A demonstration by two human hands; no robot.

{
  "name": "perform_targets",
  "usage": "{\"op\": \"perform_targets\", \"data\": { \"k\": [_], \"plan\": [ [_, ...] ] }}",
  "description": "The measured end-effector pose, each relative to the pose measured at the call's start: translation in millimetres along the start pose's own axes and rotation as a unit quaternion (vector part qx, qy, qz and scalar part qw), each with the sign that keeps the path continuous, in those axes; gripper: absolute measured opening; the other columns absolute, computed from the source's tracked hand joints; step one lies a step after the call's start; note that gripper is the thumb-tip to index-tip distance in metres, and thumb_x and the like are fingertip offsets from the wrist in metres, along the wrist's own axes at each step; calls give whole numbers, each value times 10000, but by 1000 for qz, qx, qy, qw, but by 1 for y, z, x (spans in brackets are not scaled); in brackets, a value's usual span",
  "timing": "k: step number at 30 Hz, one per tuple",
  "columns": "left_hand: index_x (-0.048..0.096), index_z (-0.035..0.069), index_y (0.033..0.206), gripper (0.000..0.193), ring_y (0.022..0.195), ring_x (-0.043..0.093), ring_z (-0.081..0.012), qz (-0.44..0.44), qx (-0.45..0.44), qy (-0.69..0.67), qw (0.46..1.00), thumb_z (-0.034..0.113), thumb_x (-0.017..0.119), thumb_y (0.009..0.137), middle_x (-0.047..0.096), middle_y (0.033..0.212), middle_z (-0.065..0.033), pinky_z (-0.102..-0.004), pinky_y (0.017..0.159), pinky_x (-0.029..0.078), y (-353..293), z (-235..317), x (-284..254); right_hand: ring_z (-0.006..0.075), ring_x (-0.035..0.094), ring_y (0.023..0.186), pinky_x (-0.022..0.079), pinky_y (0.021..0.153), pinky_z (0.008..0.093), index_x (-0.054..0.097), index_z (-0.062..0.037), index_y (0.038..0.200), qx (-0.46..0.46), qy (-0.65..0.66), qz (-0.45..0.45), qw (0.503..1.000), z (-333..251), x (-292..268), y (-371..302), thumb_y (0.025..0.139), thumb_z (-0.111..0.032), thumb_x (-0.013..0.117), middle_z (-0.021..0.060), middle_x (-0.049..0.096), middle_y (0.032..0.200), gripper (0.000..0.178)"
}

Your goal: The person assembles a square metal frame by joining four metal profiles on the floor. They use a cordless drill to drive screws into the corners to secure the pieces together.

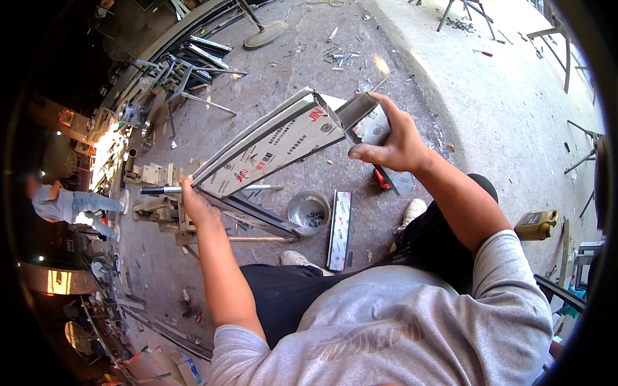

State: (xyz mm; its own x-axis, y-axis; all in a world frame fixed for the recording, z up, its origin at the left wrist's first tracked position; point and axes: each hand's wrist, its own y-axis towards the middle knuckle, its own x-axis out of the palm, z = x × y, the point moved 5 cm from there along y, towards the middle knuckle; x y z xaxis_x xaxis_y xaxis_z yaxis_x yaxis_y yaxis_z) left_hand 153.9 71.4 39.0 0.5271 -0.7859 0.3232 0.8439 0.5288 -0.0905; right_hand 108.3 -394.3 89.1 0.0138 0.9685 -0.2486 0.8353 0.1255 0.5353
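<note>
A long metal profile [270, 151] in white printed film slants up across the middle. My left hand [201, 207] is closed round its lower left end. At its upper right end, my right hand [400, 138] grips a short hollow profile piece [372, 127], thumb below and fingers over the top. The short piece sits right at the long profile's end; whether they touch I cannot tell. Beneath the long profile runs a dark frame bar [257, 217]. Below it on the floor are a round metal bowl [295, 207] with small dark pieces and another film-covered profile [340, 231].
A machine with a bar handle [161, 190] stands at the left. Stacked profiles lie on a trestle [187, 80] at the upper left. A yellow-brown jug [537, 225] is at the right. Offcuts [344, 59] litter the floor. Another person [71, 202] is at the far left.
</note>
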Motion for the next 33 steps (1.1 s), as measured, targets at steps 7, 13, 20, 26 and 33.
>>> {"op": "perform_targets", "data": {
  "k": [7, 13, 20, 26, 33],
  "plan": [
    [670, 11, 1194, 482, 1123, 654, -253, 21, 42, 16, 999, 387, 678, 894, 677, 1207, -118, -401, 979, 503, 4, 5, -14, 301, 762, 1014, 581, 925, 385, 490, 45, 1472, -59, -206, -28, 976, -12, -5, 4, 721, -321, 961, 218, 733, 1172, 959],
    [686, -40, 1124, 377, 1013, 691, -239, 58, 63, 6, 996, 280, 641, 930, 706, 1112, -131, -373, 930, 525, -7, 13, -12, 407, 751, 999, 611, 866, 448, 507, -35, 1474, -39, -193, -52, 979, -14, -1, 4, 704, -384, 947, 238, 732, 1110, 953],
    [678, -27, 1171, 417, 1031, 674, -244, -3, 81, 64, 995, 316, 661, 935, 690, 1125, -133, -390, 953, 515, 7, -7, -17, 380, 760, 1016, 605, 874, 442, 462, 2, 1459, 82, -143, -25, 986, -7, 35, -9, 769, -411, 929, 238, 739, 1127, 930],
    [687, 8, 981, 256, 889, 629, -167, -4, 96, 56, 994, 252, 610, 956, 676, 960, -55, -319, 799, 485, -25, 7, 12, 221, 708, 1094, 584, 934, 376, 446, 28, 1444, 91, -67, 19, 993, 1, 41, -12, 902, -354, 864, 180, 721, 1181, 784],
    [621, 48, 860, 228, 851, 523, -133, 1, 189, 77, 979, 242, 626, 980, 589, 905, -18, -304, 767, 445, -34, -16, 24, 268, 614, 1249, 486, 1059, 407, 352, 52, 1532, 291, 182, 37, 938, 119, 51, -13, 930, -441, 818, 215, 623, 1364, 908]
  ]
}}
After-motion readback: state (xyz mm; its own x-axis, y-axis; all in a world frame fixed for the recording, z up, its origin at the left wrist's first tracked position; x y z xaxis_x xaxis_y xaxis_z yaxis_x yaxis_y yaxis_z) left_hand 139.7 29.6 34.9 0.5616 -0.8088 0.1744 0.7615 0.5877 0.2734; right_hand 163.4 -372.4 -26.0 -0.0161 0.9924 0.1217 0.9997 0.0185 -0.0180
